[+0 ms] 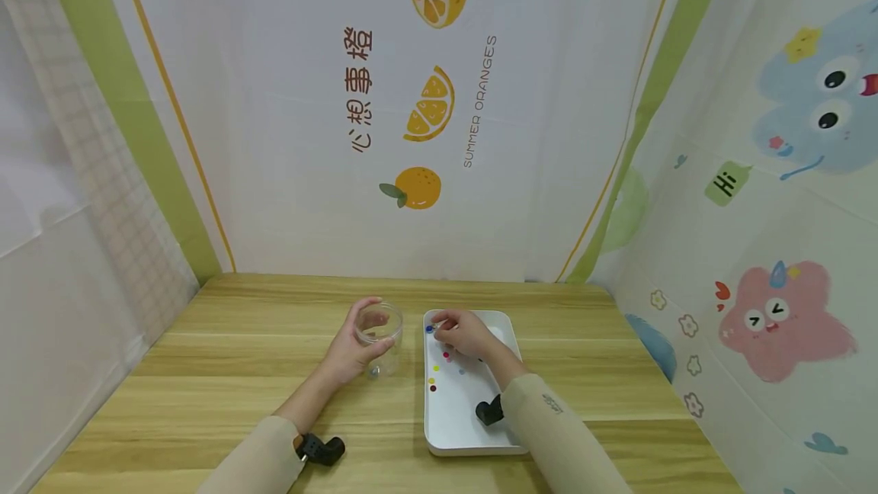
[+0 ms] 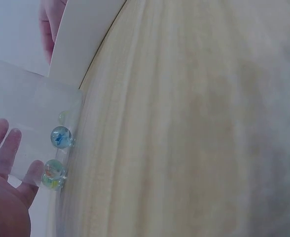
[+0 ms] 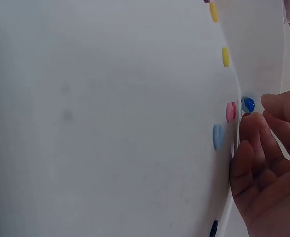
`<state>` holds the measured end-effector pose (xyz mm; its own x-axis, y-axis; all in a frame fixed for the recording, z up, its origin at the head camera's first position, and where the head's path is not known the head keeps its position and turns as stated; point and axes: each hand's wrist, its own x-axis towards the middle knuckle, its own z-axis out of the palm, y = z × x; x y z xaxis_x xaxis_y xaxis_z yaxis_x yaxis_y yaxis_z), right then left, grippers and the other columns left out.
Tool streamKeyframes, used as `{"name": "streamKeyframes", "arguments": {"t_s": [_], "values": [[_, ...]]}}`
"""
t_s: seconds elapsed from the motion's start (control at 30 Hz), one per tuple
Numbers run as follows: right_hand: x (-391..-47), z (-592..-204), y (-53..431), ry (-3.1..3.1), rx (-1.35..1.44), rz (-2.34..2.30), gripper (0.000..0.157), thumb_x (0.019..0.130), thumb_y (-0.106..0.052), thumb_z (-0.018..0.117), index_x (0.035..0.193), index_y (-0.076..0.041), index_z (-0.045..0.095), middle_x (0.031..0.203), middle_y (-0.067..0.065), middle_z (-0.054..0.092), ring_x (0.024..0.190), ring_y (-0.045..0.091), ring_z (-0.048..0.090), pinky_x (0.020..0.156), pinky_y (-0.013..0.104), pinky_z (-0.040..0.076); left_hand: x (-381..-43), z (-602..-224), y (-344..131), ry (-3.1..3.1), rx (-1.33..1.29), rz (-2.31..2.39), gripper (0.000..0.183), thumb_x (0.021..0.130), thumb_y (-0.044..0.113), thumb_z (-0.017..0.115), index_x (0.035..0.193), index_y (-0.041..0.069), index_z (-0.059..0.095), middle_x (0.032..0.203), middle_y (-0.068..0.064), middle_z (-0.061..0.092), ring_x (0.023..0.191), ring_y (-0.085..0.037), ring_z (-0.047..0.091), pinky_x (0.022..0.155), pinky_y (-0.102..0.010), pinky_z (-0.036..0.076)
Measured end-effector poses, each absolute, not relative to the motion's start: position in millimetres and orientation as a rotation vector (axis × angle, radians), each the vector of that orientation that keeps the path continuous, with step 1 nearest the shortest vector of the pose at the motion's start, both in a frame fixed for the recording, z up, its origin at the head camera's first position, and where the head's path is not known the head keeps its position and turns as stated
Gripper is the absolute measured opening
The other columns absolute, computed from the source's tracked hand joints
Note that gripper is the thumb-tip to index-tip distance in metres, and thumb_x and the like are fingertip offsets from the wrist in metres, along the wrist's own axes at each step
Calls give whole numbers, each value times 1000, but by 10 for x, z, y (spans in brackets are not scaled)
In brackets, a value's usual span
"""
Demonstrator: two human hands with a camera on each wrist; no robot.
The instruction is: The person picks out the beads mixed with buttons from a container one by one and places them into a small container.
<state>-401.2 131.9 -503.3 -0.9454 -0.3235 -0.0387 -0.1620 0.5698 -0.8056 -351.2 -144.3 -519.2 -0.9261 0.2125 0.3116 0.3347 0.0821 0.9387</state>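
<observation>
My left hand (image 1: 348, 351) grips a clear jar (image 1: 391, 361) around its upper part, with the thumb across the near side. Several glass marbles lie at the jar's bottom, among them one with a blue swirl (image 2: 60, 137). To the right, my right hand (image 1: 468, 335) reaches into a white tray (image 1: 458, 421), fingers bent near its far left corner. A blue marble (image 3: 248, 105) sits by the tray wall, just beyond the thumb and index fingertips in the right wrist view.
Small coloured discs lie in the tray: yellow (image 3: 226, 57), pink (image 3: 230, 112), light blue (image 3: 217, 137) and others. The wooden table (image 1: 370, 448) meets a printed curtain (image 1: 288, 212) at the back. Another patterned curtain (image 1: 775, 235) hangs at the right.
</observation>
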Motion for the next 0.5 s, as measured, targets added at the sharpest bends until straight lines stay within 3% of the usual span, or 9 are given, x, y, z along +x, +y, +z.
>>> {"name": "streamKeyframes", "arguments": {"t_s": [0.17,0.5], "values": [[-4009,-5041,1294,2586,-415,-1337,27,101,-11,72,128,-11,75,97,3,68,69,12,62,66,25,52,-3509,-5194,-1440,-2242,-575,-1983,80,95,1,80,161,12,36,150,-36,56,143,-48,53,120,-71,38],[-3997,-5085,1276,2567,-381,-1319,30,102,-12,73,132,-14,73,99,5,71,75,15,64,67,26,54,-3491,-5182,-1438,-2229,-566,-1997,80,95,0,80,161,11,36,149,-36,57,143,-48,53,121,-72,38]]}}
